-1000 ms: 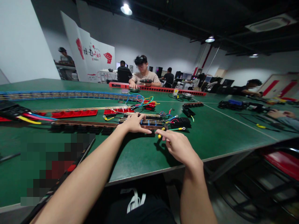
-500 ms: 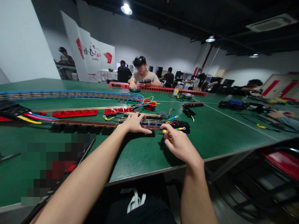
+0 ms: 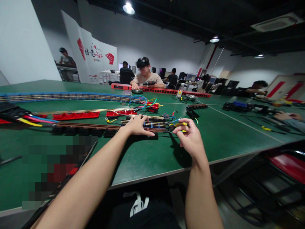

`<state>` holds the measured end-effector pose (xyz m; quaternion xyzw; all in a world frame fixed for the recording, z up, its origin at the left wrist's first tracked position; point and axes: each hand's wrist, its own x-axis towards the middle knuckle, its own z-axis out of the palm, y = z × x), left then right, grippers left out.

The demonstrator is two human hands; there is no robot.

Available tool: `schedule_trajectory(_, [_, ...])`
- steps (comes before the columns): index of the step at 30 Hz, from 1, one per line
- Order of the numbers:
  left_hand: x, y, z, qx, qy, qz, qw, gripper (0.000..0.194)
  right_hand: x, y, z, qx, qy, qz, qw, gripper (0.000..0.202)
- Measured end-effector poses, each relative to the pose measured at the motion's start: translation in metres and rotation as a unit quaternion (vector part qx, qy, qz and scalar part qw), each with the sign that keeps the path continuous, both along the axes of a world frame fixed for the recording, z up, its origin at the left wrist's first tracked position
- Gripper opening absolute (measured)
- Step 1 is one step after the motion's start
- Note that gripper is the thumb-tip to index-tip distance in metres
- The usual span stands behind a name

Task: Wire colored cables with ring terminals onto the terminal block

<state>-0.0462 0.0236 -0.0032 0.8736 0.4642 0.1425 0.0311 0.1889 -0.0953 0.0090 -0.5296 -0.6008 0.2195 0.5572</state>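
Note:
My left hand (image 3: 136, 125) lies over a short black and blue conductor rail section (image 3: 153, 125), thumb stretched out and fingers spread. Held in my right hand (image 3: 191, 136) is a pair of yellow-handled pliers (image 3: 182, 124), close to the wired right end of that section; fingers partly hide the tool, and its jaws are hard to make out. A longer brown-barred rail (image 3: 95, 126) with black holders runs off to the left. Beside my left hand, a yellow-green wire (image 3: 111, 121) ends in a ring terminal.
Red plastic channels (image 3: 76, 115) and a long blue rail (image 3: 71, 97) lie behind. Coloured wires (image 3: 145, 101) loop near the middle. Across the green table (image 3: 228, 136) a person (image 3: 149, 78) sits by a long red rail (image 3: 171, 91). Black parts (image 3: 247, 108) lie to the right.
My right hand has moved right and slightly up with the pliers, turning so that both yellow handles show. My left hand stays in place on the rail section.

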Motion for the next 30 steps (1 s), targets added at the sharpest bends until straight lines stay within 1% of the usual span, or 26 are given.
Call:
schedule_trajectory(3, [0.0,0.0,0.0,-0.004,0.003,0.004,1.0,0.09,0.002,0.002,-0.001,-0.003,0.014,0.017,1.0,0.046])
schedule_trajectory(6, [0.0,0.001,0.0,-0.006,0.001,0.005,1.0,0.09,0.002,0.0,0.001,0.0,0.012,0.007,1.0,0.05])
schedule_trajectory(12, [0.0,0.0,0.002,-0.014,-0.002,0.001,1.0,0.09,0.006,-0.024,0.016,0.066,-0.008,-0.044,0.997,0.046])
schedule_trajectory(17, [0.0,-0.001,0.003,-0.02,-0.006,0.005,1.0,0.091,0.01,-0.04,0.024,0.065,-0.039,-0.053,0.996,0.043])
schedule_trajectory(26, [0.0,0.001,0.001,-0.019,-0.005,0.006,1.0,0.092,0.007,-0.044,0.024,0.058,-0.053,-0.042,0.996,0.044])
schedule_trajectory(30, [0.0,0.002,0.0,-0.012,-0.009,0.002,1.0,0.089,0.007,-0.039,0.022,0.04,-0.094,-0.025,0.994,0.042])
